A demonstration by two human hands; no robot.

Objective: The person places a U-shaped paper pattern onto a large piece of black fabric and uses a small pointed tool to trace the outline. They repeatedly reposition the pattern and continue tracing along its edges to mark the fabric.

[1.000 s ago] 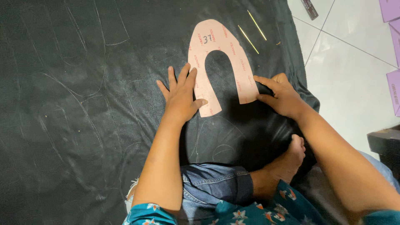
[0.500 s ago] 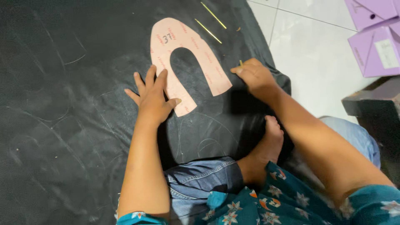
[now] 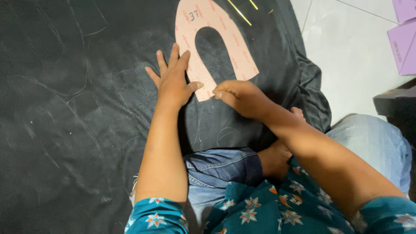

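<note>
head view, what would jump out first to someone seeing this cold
The pink horseshoe-shaped paper pattern stands out most, lying flat on the black cloth near the top middle. The left hand presses spread fingers on its left leg, while the right hand, fingers pinched together, sits at that leg's lower tip. Thin yellow sticks lie on the cloth above, and purple boxes sit on the white tile floor at right.

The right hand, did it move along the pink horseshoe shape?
Yes. The right hand slid from the pink template's right leg across to its left leg tip, beside the left hand.
</note>
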